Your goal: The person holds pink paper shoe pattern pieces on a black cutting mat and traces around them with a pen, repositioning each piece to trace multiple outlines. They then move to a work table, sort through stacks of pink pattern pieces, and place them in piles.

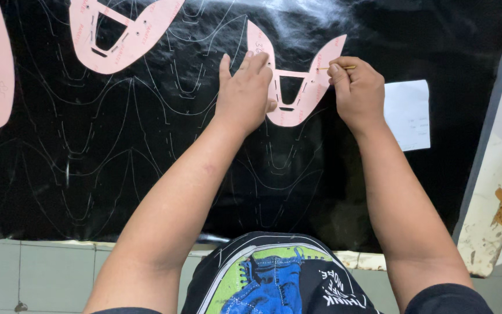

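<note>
1. While my left hand (244, 93) lies flat, fingers together, on the left wing of the pink template (293, 87), that template sits upper middle of the frame on the black sheet (146, 174).
2. My right hand (358, 93) is pinched shut on a thin pen (338, 68), tip touching the template's right wing.
3. Pen lies roughly sideways, pointing left toward the template edge, so the right hand's the closer one to that wing.
4. Two more templates (117, 35) sit upper left, white paper (408, 113) on the right.
</note>
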